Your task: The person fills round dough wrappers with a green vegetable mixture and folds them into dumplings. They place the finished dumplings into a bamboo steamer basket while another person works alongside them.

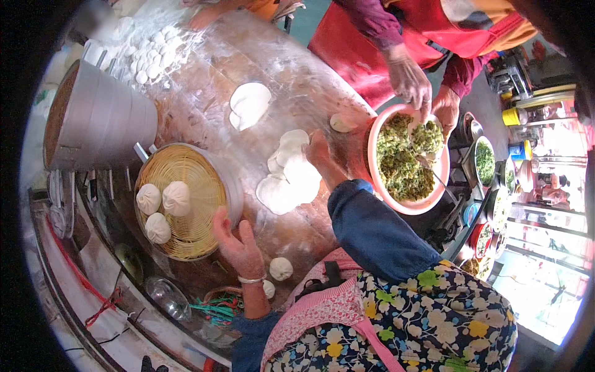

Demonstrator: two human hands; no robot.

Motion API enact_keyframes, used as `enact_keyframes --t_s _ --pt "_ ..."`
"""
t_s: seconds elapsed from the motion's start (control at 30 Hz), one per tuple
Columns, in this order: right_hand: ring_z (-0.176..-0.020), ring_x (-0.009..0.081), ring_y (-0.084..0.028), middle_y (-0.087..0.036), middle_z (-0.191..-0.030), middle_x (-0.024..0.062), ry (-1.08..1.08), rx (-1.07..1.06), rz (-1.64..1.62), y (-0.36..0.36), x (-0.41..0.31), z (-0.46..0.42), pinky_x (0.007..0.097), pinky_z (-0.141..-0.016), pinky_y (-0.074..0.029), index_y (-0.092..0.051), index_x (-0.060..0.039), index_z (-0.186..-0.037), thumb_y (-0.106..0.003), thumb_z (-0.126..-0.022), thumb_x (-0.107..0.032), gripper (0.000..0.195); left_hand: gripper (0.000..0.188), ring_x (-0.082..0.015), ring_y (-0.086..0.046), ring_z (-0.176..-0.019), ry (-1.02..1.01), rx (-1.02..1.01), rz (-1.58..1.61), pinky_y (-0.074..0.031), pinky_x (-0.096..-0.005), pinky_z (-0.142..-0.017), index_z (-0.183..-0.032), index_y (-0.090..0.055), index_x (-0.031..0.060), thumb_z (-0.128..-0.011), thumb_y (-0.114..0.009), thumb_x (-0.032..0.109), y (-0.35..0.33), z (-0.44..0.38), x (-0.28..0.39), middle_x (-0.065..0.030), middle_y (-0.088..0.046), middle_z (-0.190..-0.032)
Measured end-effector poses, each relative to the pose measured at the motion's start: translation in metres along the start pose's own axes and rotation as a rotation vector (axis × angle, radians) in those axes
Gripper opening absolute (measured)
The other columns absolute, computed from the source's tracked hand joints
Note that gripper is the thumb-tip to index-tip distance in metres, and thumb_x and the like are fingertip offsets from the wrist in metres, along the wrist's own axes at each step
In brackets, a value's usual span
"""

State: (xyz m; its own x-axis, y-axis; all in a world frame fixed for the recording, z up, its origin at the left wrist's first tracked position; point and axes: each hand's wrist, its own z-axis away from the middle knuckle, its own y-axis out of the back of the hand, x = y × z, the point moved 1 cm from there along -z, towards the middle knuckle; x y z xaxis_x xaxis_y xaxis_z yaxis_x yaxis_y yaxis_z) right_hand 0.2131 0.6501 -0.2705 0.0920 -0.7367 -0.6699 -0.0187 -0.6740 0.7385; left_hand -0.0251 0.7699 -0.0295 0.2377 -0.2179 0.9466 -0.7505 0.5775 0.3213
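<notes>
My left hand (239,249), a bracelet at its wrist, is at the near rim of a round steamer tray (197,181) with a woven mat. Its fingers are apart and nothing shows in them. On the mat sit three pleated buns (176,198), grouped to the left. My right hand (320,151) touches the right edge of some overlapping flat dough wrappers (290,181); its fingertips are partly hidden, so I cannot tell whether it grips one. Two filled buns (281,269) lie beside my left wrist, one partly covered by it.
A pink-rimmed basin (374,172) of chopped green filling stands at right, where a co-worker's hands (411,81) hold a filled wrapper. More wrappers (250,104) and small dough pieces (155,56) lie farther off on the floured table (195,107). Stacked metal steamers (104,116) stand at left.
</notes>
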Motion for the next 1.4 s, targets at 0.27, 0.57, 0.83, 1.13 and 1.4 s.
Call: enact_keyframes --t_s 0.27,0.57,0.83,1.13,1.4 --pt "-0.074 0.0237 -0.052 -0.056 -0.081 0.0114 0.059 -0.201 -0.364 0.002 -0.017 0.019 0.036 -0.067 -0.042 -0.055 -0.0026 -0.09 -0.061 -0.08 -0.022 0.022 0.051 -0.0272 -0.041 -0.119 0.434 -0.138 0.373 -0.029 -0.0377 -0.103 -0.131 -0.033 -0.0028 -0.093 -0.044 0.029 -0.044 0.019 -0.022 -0.018 -0.04 -0.13" --pt "-0.066 0.0078 -0.05 -0.058 -0.073 -0.001 -0.226 -0.722 -1.217 0.219 -0.12 0.052 0.0248 -0.061 -0.042 -0.061 -0.0038 -0.09 -0.066 -0.081 -0.016 0.016 0.07 -0.0269 -0.036 -0.128 0.673 -0.385 1.371 -0.025 -0.0431 -0.108 -0.137 -0.034 0.0111 -0.089 -0.032 0.061 -0.098 0.031 -0.01 -0.0059 -0.039 -0.139" --pt "-0.075 0.0327 -0.057 -0.053 -0.081 0.0118 0.303 -0.222 -0.37 0.324 -0.056 0.049 0.0396 -0.066 -0.046 -0.061 -0.005 -0.087 -0.063 -0.076 -0.008 0.012 0.057 -0.0275 -0.041 -0.124 0.882 -0.642 1.281 -0.027 -0.0438 -0.106 -0.135 -0.036 0.0035 -0.094 -0.037 0.044 -0.18 0.091 0.067 -0.0113 -0.045 -0.134" --pt "-0.09 0.0317 -0.057 -0.055 -0.096 0.0138 0.099 -0.122 0.434 0.454 0.082 0.051 0.0398 -0.073 -0.049 -0.048 -0.0073 -0.112 -0.058 -0.083 -0.022 0.034 0.052 -0.0261 -0.053 -0.109 0.538 -0.67 0.75 -0.041 -0.0388 -0.095 -0.127 -0.043 -0.0013 -0.087 -0.055 0.03 -0.228 0.1 0.072 -0.0126 -0.053 -0.12" --pt "-0.061 0.0323 -0.063 -0.062 -0.074 0.0149 0.155 -0.308 0.316 0.441 0.104 0.044 0.0436 -0.052 -0.05 -0.043 -0.0031 -0.121 -0.044 -0.085 -0.011 0.037 0.047 -0.0202 -0.052 -0.103 0.476 -0.556 0.359 -0.043 -0.0341 -0.087 -0.126 -0.045 0.0019 -0.087 -0.057 0.025 -0.283 0.101 0.066 -0.0074 -0.054 -0.113"
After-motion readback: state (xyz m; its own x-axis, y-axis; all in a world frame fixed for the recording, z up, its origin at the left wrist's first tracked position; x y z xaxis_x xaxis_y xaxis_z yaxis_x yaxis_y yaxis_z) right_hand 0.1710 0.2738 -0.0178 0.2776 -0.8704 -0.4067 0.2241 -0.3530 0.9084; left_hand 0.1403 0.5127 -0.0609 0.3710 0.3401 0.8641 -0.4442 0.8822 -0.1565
